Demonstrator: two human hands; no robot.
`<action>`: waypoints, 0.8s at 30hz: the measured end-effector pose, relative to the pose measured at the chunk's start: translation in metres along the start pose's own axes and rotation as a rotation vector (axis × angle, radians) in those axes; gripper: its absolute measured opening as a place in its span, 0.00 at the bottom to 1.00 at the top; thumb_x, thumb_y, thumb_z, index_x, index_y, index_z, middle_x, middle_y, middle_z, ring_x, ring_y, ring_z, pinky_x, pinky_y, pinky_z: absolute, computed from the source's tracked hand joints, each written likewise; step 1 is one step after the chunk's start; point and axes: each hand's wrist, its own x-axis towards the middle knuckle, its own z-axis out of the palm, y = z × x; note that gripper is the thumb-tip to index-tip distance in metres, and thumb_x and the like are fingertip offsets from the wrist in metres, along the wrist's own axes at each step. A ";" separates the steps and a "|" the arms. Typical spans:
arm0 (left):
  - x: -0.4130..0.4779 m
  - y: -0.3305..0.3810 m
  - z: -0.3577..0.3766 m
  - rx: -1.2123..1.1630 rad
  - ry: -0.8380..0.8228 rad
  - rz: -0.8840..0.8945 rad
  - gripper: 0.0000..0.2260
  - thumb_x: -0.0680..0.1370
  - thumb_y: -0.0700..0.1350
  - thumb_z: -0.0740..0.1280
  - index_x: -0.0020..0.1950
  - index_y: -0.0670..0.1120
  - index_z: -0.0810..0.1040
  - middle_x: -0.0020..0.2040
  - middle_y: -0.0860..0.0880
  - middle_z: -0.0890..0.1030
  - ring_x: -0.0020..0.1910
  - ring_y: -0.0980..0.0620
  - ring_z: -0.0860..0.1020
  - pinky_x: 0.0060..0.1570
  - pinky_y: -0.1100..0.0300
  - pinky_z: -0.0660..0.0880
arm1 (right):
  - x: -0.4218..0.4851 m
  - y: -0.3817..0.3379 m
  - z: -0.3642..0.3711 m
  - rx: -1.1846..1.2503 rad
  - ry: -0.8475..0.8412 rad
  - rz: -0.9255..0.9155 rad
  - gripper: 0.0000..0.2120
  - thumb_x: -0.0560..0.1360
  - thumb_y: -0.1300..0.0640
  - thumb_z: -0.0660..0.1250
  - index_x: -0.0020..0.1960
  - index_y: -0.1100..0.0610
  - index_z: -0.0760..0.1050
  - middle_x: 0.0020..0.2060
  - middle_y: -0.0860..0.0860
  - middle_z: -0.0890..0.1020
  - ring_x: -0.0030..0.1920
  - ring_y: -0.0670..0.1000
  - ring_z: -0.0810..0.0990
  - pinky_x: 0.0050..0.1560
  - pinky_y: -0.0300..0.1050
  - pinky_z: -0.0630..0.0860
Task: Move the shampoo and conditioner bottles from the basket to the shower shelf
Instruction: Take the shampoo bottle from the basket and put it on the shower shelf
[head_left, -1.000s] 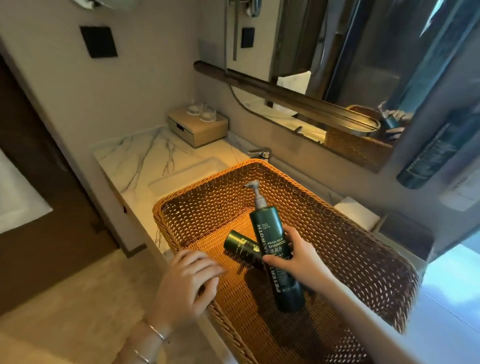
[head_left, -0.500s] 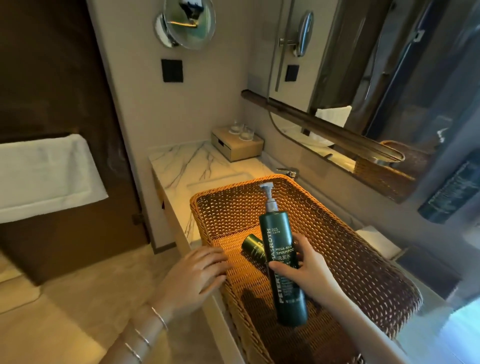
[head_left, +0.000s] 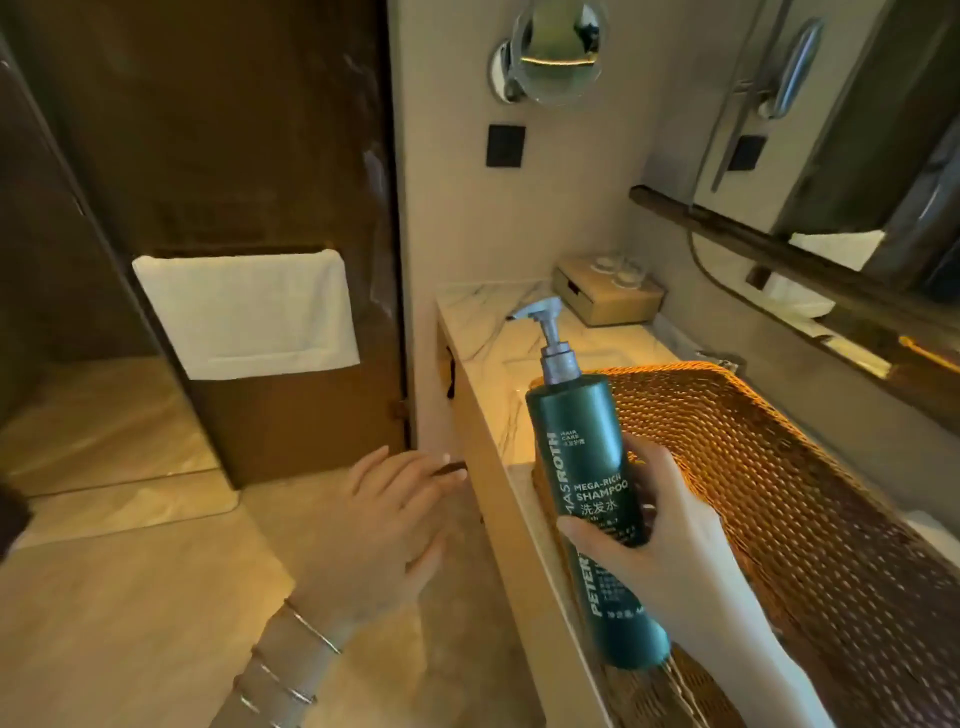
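My right hand (head_left: 670, 551) grips a dark green pump bottle marked SHAMPOO (head_left: 582, 457), held upright above the near left rim of the woven wicker basket (head_left: 779, 467). The basket stands on the marble counter (head_left: 493, 338). My left hand (head_left: 384, 525) hovers to the left of the counter's edge, empty with fingers spread, bracelets on the wrist. The second dark bottle in the basket is hidden behind the shampoo bottle and my hand.
A white towel (head_left: 249, 312) hangs on a dark door at left. A wooden box (head_left: 608, 296) with glasses sits at the counter's back corner. A round mirror (head_left: 556, 47) is on the wall, a wooden ledge (head_left: 779, 260) along the right wall. Tiled floor lies below.
My right hand has lifted the shampoo bottle up and left, out over the basket's rim. The view has swung left toward the door. My left hand came off the basket rim.
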 end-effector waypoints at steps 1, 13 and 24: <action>-0.013 -0.007 -0.002 0.002 -0.030 -0.028 0.20 0.74 0.53 0.63 0.65 0.52 0.74 0.64 0.54 0.75 0.64 0.52 0.71 0.66 0.49 0.62 | -0.005 -0.002 0.014 0.033 -0.001 0.026 0.36 0.62 0.43 0.74 0.63 0.39 0.58 0.45 0.31 0.72 0.43 0.32 0.73 0.38 0.29 0.67; -0.170 -0.117 -0.045 0.127 -0.309 -0.290 0.22 0.77 0.59 0.56 0.68 0.54 0.71 0.66 0.51 0.74 0.64 0.49 0.72 0.63 0.51 0.61 | -0.021 -0.059 0.202 0.177 -0.209 0.161 0.31 0.63 0.49 0.77 0.58 0.40 0.63 0.45 0.36 0.76 0.45 0.36 0.76 0.42 0.37 0.72; -0.256 -0.236 -0.123 0.199 -0.292 -0.468 0.24 0.79 0.61 0.47 0.67 0.52 0.72 0.66 0.48 0.73 0.66 0.46 0.70 0.63 0.46 0.68 | 0.016 -0.174 0.346 0.131 -0.384 -0.012 0.36 0.65 0.47 0.75 0.67 0.45 0.61 0.52 0.40 0.72 0.50 0.42 0.73 0.49 0.40 0.69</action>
